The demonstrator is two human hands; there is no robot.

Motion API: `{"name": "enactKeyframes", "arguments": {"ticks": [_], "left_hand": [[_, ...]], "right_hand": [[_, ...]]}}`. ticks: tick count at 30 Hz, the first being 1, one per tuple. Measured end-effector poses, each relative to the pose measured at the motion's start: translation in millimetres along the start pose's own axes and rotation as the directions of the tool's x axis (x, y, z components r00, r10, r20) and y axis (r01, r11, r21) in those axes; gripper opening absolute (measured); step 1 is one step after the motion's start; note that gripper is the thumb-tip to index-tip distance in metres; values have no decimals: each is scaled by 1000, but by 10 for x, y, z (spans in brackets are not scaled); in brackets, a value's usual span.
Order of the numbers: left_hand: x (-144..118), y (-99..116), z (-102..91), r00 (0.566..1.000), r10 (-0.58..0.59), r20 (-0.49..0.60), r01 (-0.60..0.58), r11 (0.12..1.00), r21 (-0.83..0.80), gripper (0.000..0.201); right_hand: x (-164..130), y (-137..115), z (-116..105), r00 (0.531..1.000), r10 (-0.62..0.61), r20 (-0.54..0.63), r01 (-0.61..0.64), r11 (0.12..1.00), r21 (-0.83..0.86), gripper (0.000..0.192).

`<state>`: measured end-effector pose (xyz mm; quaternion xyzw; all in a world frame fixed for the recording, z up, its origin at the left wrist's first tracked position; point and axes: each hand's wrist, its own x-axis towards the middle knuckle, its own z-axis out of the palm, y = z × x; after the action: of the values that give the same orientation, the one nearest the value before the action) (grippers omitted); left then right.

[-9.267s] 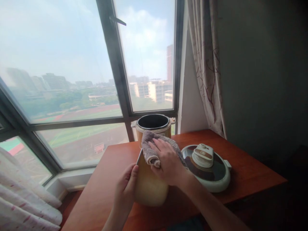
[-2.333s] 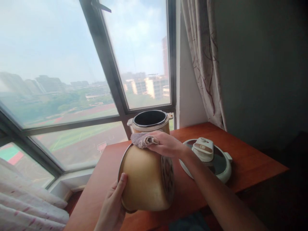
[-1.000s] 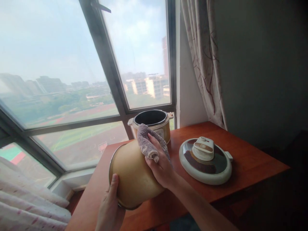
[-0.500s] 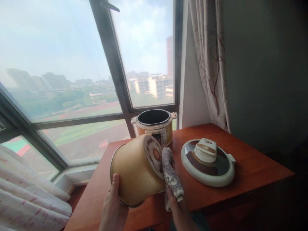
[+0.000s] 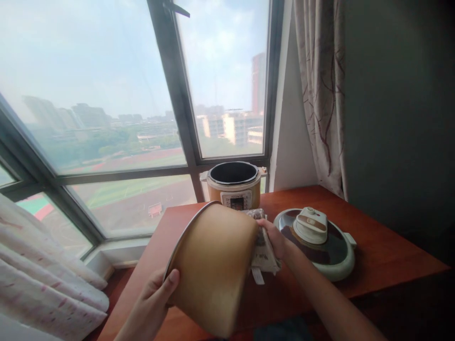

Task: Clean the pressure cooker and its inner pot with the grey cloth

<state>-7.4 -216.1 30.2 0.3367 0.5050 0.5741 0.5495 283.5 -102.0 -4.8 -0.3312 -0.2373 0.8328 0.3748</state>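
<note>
head view takes in the red-brown wooden table [image 5: 384,255] as my landmark, set against the big window [image 5: 106,94], with a patterned curtain [image 5: 320,94] hanging over its far right corner. at the table's far edge by the glass stands the electric pressure cooker base [image 5: 234,187], open-topped and upright, its control panel facing me. on the table's right half lies the cooker lid [image 5: 320,241], flat, handle up, near the base but apart from it. over the table's near left part i hold the gold inner pot [image 5: 213,265], tipped on its side with the rim toward the left and the bottom toward the lid; i cannot tell if it touches the table. my left hand [image 5: 152,303] grips the pot at its rim, thumb curled over the outer wall, fingers hidden behind. my right hand [image 5: 275,237] is closed around a grey cloth [image 5: 263,248], pressing it against the pot's bottom; the cloth hangs down between pot and lid. off the table's left side, a pale pink-flecked fabric [image 5: 46,289] sits below the window.
</note>
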Motion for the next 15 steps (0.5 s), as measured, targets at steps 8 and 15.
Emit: {"name": "enactKeyframes", "arguments": {"ticks": [8, 15], "left_hand": [[9, 236, -84, 998, 59, 9, -59, 998, 27, 35], [-80, 239, 234, 977, 148, 154, -183, 953, 241, 32]], "right_hand": [[-100, -482, 457, 983, -174, 58, 183, 941, -285, 27], [-461, -510, 724, 713, -570, 408, 651, 323, -687, 41]]}}
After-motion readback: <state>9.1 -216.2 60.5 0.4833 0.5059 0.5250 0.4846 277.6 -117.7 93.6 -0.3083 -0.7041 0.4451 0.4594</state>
